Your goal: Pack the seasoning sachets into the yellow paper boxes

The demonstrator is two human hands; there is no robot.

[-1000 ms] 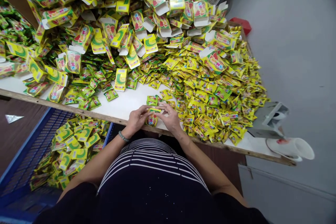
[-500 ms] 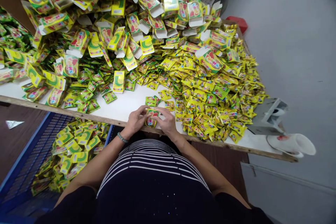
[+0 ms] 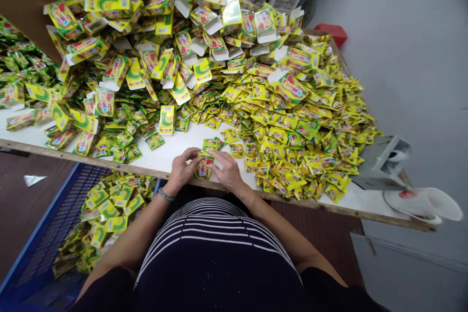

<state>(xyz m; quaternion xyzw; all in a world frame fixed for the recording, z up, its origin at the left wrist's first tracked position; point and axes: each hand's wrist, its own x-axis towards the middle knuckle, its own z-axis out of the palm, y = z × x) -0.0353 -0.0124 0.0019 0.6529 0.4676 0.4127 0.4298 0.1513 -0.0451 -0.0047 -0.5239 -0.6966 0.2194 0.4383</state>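
Observation:
Between my two hands, at the table's front edge, is a small yellow-green box (image 3: 202, 167) with red lettering. My left hand (image 3: 182, 167) closes its fingers on the box's left side and top, a beaded bracelet at the wrist. From the right, my right hand (image 3: 227, 169) grips the same box with thumb and fingers at its upper end. Just beyond the box lie a green packet (image 3: 211, 144) and a yellow packet (image 3: 236, 150). A closed-looking yellow box (image 3: 166, 120) rests farther left on the white tabletop (image 3: 188, 137).
Yellow packets (image 3: 292, 156) are heaped at the right, green packets (image 3: 126, 131) at the left. Open boxes (image 3: 149, 58) pile up behind. A blue crate (image 3: 40, 234) of filled-looking boxes stands below left. A grey metal device (image 3: 382, 163) and white cylinder (image 3: 435, 203) sit right.
Both hands and the box between them have shifted slightly left against the packets on the table. The whole view has also moved a little.

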